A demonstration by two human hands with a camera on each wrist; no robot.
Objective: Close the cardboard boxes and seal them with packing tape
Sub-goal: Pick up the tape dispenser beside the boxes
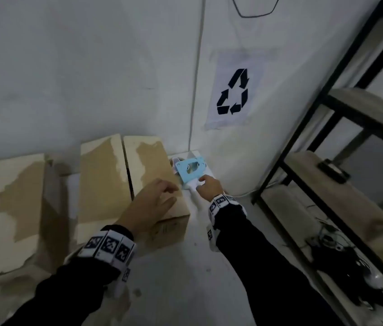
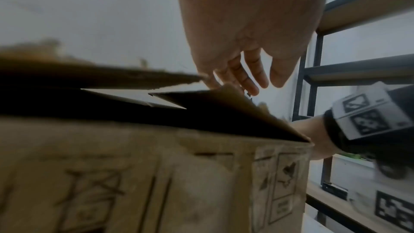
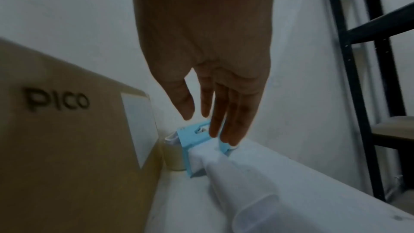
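Observation:
A brown cardboard box [image 1: 105, 184] stands on the white table [image 1: 197, 267], its two top flaps folded down but slightly raised in the left wrist view. My left hand [image 1: 162, 196] lies flat on the right flap, fingers [image 2: 251, 81] straight at the flap's edge. The same box [image 3: 67, 139] shows "PICO" on its side. Just right of it, by the wall, lies a blue and white tape dispenser [image 1: 190, 169] with a clear tape roll [image 3: 173, 157]. My right hand [image 3: 212, 121] reaches down onto it. Its straight fingertips touch the blue frame [image 3: 192, 141] above the white handle [image 3: 224, 174].
A second cardboard box [image 1: 14, 208] stands at the left, close beside the first. A black metal shelf rack [image 1: 327, 147] with wooden boards fills the right side, with cables [image 1: 341, 250] on its lower board. The white wall behind carries a recycling sign [image 1: 232, 92].

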